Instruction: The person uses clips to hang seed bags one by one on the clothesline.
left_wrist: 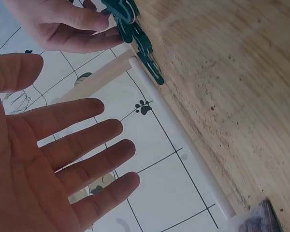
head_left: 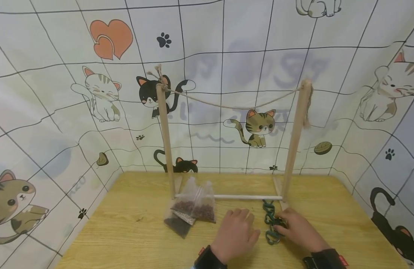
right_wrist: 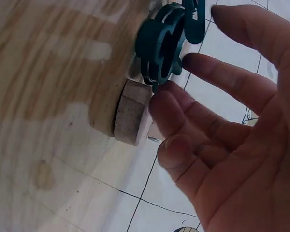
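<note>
Several green plastic clips [head_left: 269, 219] lie in a line on the table, in front of the wooden frame's right foot. My right hand [head_left: 299, 228] is at them, thumb and index finger on either side of one clip [right_wrist: 194, 21]. In the right wrist view a narrow gap shows between the thumb tip and that clip, and the other fingers bend loosely beside the pile. The left hand [head_left: 234, 233] hovers left of the clips and holds nothing. Its fingers [left_wrist: 82, 145] are spread and nearly straight in the left wrist view.
The wooden frame's posts [head_left: 296, 142] carry a sagging string [head_left: 227, 107] at the top. A white rod [head_left: 247, 197] joins them low down. Left of my hands, several clear bags [head_left: 205, 211] of small grains overlap each other. Cat-print cloth [head_left: 207, 138] surrounds the table.
</note>
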Available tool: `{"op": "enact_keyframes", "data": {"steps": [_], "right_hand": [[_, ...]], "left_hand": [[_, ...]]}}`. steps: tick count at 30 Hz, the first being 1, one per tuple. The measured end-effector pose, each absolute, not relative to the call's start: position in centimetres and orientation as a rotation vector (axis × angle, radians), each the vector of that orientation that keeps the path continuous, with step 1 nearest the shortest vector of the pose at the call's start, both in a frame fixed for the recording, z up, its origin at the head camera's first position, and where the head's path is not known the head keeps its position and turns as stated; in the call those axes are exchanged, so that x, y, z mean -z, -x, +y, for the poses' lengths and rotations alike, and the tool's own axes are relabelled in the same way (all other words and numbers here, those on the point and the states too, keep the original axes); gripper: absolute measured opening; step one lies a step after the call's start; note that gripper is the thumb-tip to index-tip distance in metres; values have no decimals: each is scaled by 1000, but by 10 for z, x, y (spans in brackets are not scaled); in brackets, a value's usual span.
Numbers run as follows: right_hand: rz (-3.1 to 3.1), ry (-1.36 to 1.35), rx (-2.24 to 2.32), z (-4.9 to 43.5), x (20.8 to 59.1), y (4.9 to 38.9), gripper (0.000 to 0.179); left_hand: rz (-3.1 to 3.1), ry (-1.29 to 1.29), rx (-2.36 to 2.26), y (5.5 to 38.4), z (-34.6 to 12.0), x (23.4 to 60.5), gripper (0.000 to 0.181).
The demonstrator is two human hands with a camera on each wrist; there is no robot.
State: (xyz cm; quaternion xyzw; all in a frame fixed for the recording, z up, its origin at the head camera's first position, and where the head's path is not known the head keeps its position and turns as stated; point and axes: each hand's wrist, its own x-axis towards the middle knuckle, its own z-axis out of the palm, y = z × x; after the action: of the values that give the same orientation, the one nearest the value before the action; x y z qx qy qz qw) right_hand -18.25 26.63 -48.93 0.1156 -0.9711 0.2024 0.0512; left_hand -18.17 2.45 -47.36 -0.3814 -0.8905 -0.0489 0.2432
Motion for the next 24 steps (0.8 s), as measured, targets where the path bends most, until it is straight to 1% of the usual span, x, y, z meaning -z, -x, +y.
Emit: {"op": "enact_keyframes", "data": {"steps": [9, 17, 24], "right_hand": [[-2973, -326, -584, 260, 489, 183, 27], [-2829, -222, -625, 259, 491, 187, 30], [-2707, -164, -701, 259, 485, 185, 30]], "left_hand": [[-2450, 1057, 110, 183, 26, 477, 43], [-2467, 1013, 136, 187, 23, 476, 40], [-2476, 1018, 239, 193, 17, 474, 44]]}}
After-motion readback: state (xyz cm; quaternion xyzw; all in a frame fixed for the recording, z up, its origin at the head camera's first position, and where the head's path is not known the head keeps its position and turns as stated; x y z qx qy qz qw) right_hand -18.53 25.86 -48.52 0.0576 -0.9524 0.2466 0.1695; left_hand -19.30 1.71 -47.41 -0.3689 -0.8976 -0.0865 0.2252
